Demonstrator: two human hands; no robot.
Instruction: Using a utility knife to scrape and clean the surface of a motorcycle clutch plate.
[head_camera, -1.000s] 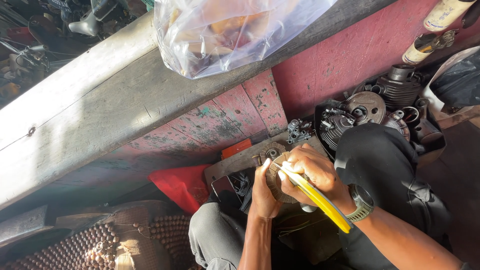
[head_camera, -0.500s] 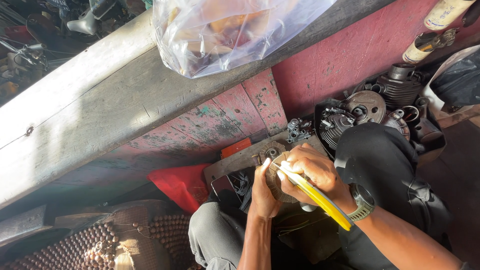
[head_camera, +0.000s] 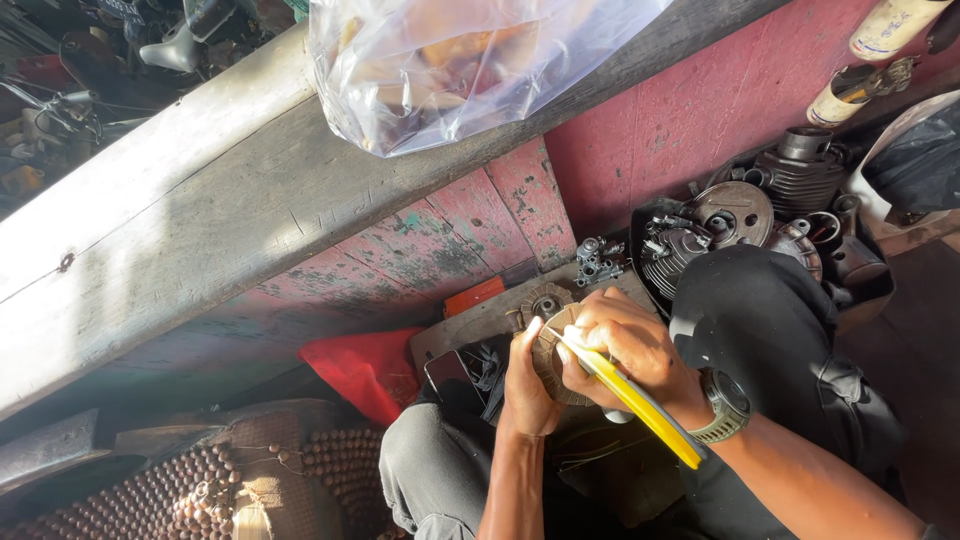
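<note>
Head view: a round, ribbed metal part (head_camera: 550, 350), seemingly a wound coil disc, is held above the lap, just in front of the grey wooden board (head_camera: 470, 325). The left hand (head_camera: 527, 385) is wrapped round its near edge, fingers clamped on the rim. The right hand (head_camera: 625, 350) is closed on a yellow-handled tool (head_camera: 640, 405), whose tip is laid against the disc's face. A wristwatch (head_camera: 725, 405) is worn on the right wrist. Beyond the board, engine parts (head_camera: 735, 215) are stacked against the red wall (head_camera: 700, 110); a clear plastic bag (head_camera: 460, 65) lies on the plank above. The disc is judged rigid and fairly heavy, with delicate windings; it is best gripped by the outer rim.
</note>
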